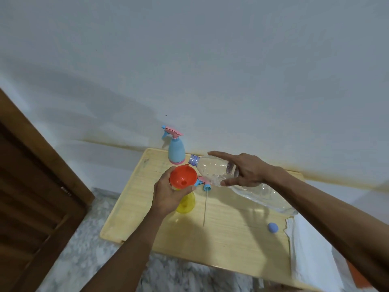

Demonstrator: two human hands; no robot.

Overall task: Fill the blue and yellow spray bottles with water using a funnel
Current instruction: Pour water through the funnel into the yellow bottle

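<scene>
Listing what I see from the head view. Item one: my left hand (168, 193), fingers curled round the orange funnel (182, 176), which sits on the neck of the yellow spray bottle (186, 204); that bottle stands on the pale wooden surface (231, 234), left of centre, mostly hidden by the hand. Item two: my right hand (242, 169), clamped on a clear plastic water bottle (212, 168), thumb below, index finger stretched along the top; the bottle is tilted nearly flat, its open threaded mouth just beside the funnel's far right rim, a little water pooled low inside. Item three: the blue spray bottle (176, 151), upright with its pink and blue trigger head fitted, at the far edge of the surface against the white wall (210, 70). Item four: a loose pink and blue spray head (203, 183) lying just right of the funnel, its thin dip tube running toward me. Item five: a small blue cap (273, 227), near right. Item six: white paper (311, 253) at the right edge. Item seven: a brown wooden door (31, 186), left.
</scene>
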